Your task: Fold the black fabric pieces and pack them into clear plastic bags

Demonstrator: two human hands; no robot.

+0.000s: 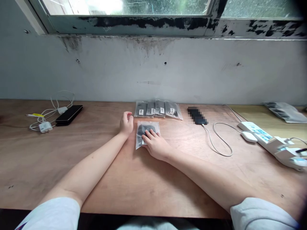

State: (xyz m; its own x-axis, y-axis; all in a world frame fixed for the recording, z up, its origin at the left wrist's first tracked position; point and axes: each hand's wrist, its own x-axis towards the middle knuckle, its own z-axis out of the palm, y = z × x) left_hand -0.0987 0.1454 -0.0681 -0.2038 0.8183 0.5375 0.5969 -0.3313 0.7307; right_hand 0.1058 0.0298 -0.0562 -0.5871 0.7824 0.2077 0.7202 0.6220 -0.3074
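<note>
The clear plastic bag (pixel 145 130) shows a dark grey-black bundle (pixel 144 129) inside, and the row of bags (pixel 158 109) behind it carries small white labels (pixel 152 111). The table (pixel 72 166) is orange-brown with faint wood grain. The grey wall (pixel 107 76) has black streaks; the power strip (pixel 257 135) is white with blue panels.

A pale grey plastered wall (pixel 153 70) is marked by dark stains and small holes. Above it, a metal window frame (pixel 134 27) is seen with black paint flaking away, and daylight is admitted through a droplet-speckled glass pane (pixel 148 8). Along the wall's foot, a long light-brown plywood desktop (pixel 48 166) is laid, met at far right by a paler wooden board (pixel 254 116).
</note>
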